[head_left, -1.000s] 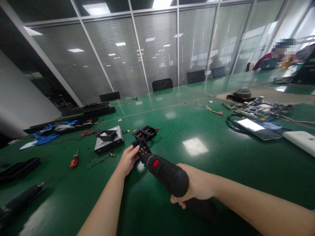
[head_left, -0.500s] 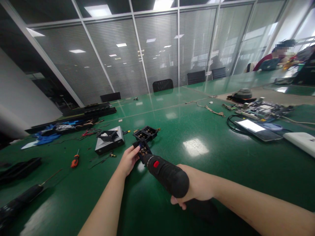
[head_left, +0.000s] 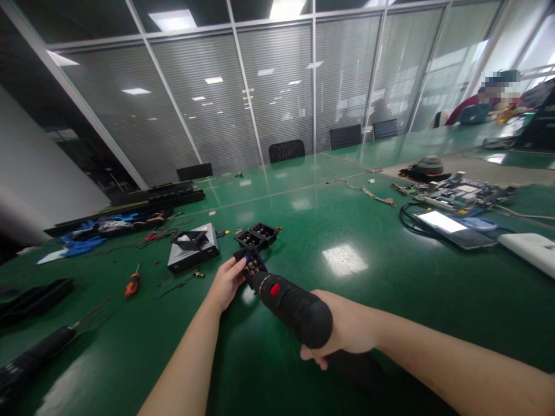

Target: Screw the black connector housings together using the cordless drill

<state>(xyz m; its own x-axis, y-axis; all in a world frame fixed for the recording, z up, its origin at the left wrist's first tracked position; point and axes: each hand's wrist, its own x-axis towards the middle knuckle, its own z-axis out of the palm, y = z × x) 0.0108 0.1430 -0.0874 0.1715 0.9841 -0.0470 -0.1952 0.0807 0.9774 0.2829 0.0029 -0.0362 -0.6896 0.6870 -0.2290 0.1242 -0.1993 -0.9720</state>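
My right hand [head_left: 336, 323] is wrapped round the grip of a black cordless screwdriver [head_left: 295, 309] with a red button on top. The driver's nose points into a small black box-shaped part [head_left: 250, 260] with brass-coloured metal bits inside; its tip is hidden. My left hand [head_left: 228, 282] closes on the left side of that part, thumb on its edge. Just beyond it lie similar black open housings [head_left: 256, 234] on the green table [head_left: 286, 202]. Left of them, a silver and black box [head_left: 195, 254] carries another black piece.
An orange-handled screwdriver [head_left: 132, 283] and a soldering-iron-like tool [head_left: 39, 352] lie at left, near a black tray [head_left: 34, 300] and blue gloves [head_left: 82, 240]. On the right are a phone [head_left: 451, 225], a circuit board [head_left: 466, 190] and a white device [head_left: 531, 251]. A person [head_left: 470, 110] sits far right.
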